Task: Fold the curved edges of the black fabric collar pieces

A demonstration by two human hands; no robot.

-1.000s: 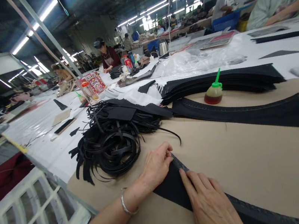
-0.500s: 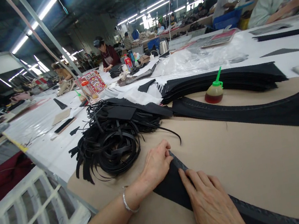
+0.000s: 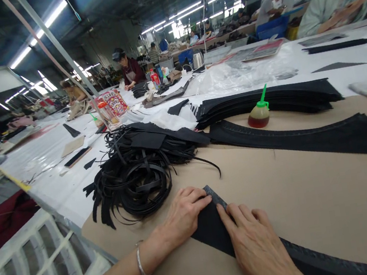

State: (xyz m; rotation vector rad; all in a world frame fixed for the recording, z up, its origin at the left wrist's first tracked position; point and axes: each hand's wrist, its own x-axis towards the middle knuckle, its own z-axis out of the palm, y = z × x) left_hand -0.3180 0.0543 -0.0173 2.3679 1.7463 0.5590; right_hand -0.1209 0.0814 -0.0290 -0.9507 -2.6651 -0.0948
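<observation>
A long, curved black leather-like strip (image 3: pixel 211 228) lies on the brown board, its upper edge showing a greyer, textured band. At the strip's far end, my left hand (image 3: pixel 184 211) has its fingers curled together, with thumb and fingertips gripping the corner; what lies under the fingers is hidden. My right hand (image 3: pixel 257 242) rests flat on the same strip just nearer to me, fingers stretched and slightly apart, fingertips pressing the band. Beyond my left hand sits a tangled heap of thin black strips (image 3: pixel 141 176).
Further back on the brown board (image 3: pixel 317 190) lie a curved black piece (image 3: pixel 295 138), a stack of black pieces (image 3: pixel 268 101) and a green-tipped glue bottle (image 3: pixel 258 115). A white slatted rack (image 3: pixel 34 272) stands at the left. Co-workers sit around the far tables.
My left hand has shifted slightly left and down, its raised fingers now lower and flatter at the strip's corner. More of the band's end shows. My right hand stays nearly in place.
</observation>
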